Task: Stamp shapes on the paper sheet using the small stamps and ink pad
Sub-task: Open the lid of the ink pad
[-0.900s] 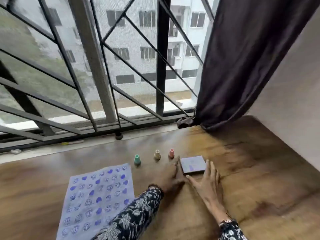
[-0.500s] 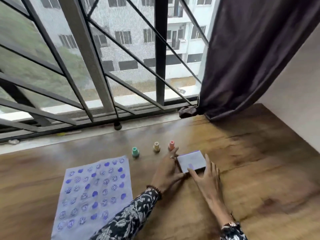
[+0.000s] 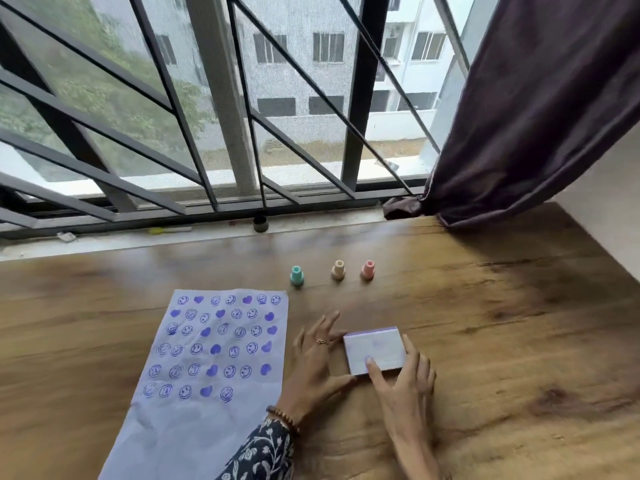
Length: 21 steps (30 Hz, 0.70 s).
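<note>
The ink pad [image 3: 375,348], a small white box with its lid down, lies on the wooden table [image 3: 502,341] right of the paper sheet [image 3: 214,368]. The upper part of the sheet carries rows of blue smiley and heart prints. My right hand [image 3: 405,386] holds the pad, thumb on the lid and fingers along its right side. My left hand [image 3: 317,362] has its fingers spread and touches the pad's left edge and front corner. Three small stamps stand upright in a row beyond the hands: green [image 3: 296,276], beige [image 3: 338,270] and pink [image 3: 367,270].
A barred, meshed window [image 3: 225,133] runs along the table's far edge, with a sill holding a small dark cap [image 3: 260,224]. A dark curtain [image 3: 536,116] hangs at the back right, its hem on the table. A white wall [image 3: 616,209] bounds the right side.
The ink pad showed a bluish inked face a second ago; now its white lid is down. Both hands stayed at its sides, and the view has tilted and come closer.
</note>
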Motion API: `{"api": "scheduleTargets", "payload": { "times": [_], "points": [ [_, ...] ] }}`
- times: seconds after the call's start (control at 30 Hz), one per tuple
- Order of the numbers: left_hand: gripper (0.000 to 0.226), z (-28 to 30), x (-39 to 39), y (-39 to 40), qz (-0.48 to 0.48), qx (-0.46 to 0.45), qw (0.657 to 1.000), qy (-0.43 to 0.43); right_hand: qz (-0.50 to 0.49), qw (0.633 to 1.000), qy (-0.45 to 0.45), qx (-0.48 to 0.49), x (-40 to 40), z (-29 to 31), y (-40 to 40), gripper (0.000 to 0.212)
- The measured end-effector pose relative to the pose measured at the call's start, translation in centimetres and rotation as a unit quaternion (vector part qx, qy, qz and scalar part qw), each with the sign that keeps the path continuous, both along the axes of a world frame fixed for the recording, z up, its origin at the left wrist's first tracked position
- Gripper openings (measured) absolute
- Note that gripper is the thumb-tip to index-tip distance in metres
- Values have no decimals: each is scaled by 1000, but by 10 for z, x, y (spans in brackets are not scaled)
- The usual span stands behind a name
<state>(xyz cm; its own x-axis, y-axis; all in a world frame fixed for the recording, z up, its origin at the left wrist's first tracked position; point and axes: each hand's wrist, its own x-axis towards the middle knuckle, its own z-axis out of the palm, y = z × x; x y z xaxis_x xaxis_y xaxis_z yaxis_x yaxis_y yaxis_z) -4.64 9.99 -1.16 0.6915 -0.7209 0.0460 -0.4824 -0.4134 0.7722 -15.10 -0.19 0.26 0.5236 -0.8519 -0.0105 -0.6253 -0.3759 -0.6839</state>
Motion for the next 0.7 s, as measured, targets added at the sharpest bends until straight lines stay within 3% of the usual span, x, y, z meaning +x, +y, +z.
{"api": "scheduleTargets", "payload": {
  "times": [0.27,0.43,0.5,0.63,0.7],
  "points": [
    [89,-6,-1,3,13,-3,1000,3,-3,987,157,-46,19,8,16,95],
    [88,-7,-1,2,19,-3,1000,5,5,975,210,-75,28,16,15,94],
    [86,-8,-1,3,15,-4,1000,3,21,978,193,-77,27,22,11,86],
    [99,-10,0,2,22,8,1000,13,62,996,60,9,12,40,-17,46],
    [102,-11,0,2,30,14,999,15,58,997,-12,55,3,47,-35,44]
  ]
}}
